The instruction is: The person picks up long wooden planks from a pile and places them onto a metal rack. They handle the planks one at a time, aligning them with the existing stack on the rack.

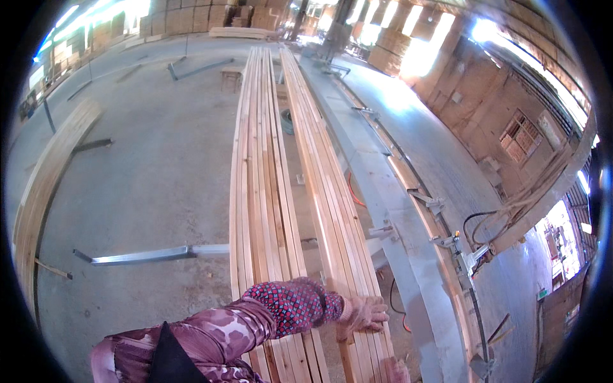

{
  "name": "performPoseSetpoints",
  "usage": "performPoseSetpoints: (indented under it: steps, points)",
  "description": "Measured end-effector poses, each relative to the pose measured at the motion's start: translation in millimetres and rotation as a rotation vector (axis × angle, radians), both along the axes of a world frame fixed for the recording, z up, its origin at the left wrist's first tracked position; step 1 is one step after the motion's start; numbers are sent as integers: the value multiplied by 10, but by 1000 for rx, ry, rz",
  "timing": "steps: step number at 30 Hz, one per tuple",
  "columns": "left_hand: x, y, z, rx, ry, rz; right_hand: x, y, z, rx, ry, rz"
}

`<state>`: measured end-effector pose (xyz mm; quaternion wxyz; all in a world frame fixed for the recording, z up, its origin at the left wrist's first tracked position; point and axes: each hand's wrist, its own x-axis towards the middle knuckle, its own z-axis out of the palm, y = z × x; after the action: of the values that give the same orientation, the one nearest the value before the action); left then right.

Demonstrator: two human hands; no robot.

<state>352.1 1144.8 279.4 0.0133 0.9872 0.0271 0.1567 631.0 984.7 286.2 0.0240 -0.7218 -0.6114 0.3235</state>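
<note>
My left hand (363,314) comes across from the lower left in a patterned oversleeve (297,307). It rests on the right-hand row of long pale wooden strips (335,217), fingers stretched over the strips toward the right. Low at the bottom edge, my right hand (396,370) shows only in part, blurred, beside the near end of the same row. Its fingers cannot be made out. A second row of long wooden strips (258,185) runs alongside on the left, passing under my left forearm.
Right of the strips stands a long grey metal machine bed (383,210) with clamps along a wooden strip (408,179). Metal support bars (143,256) stick out to the left. Another stack of boards (51,179) lies at far left. Stacked timber (185,19) stands at the back.
</note>
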Motion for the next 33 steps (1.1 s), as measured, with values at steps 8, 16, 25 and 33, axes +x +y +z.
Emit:
performPoseSetpoints:
  steps: [8, 16, 25, 33]
  points:
    - [-21, 43, 193, 3, 125, 24, 263, -251, -194, 208, -102, -25]
    - [7, -34, 392, -8, 368, 85, -199, -295, 37, 181, -401, -411]
    - [-75, -91, 467, -2, 257, 74, -262, -299, 76, 152, -390, -482]
    - [-39, -104, 511, 6, 338, 71, -168, -288, 18, 132, -436, -444]
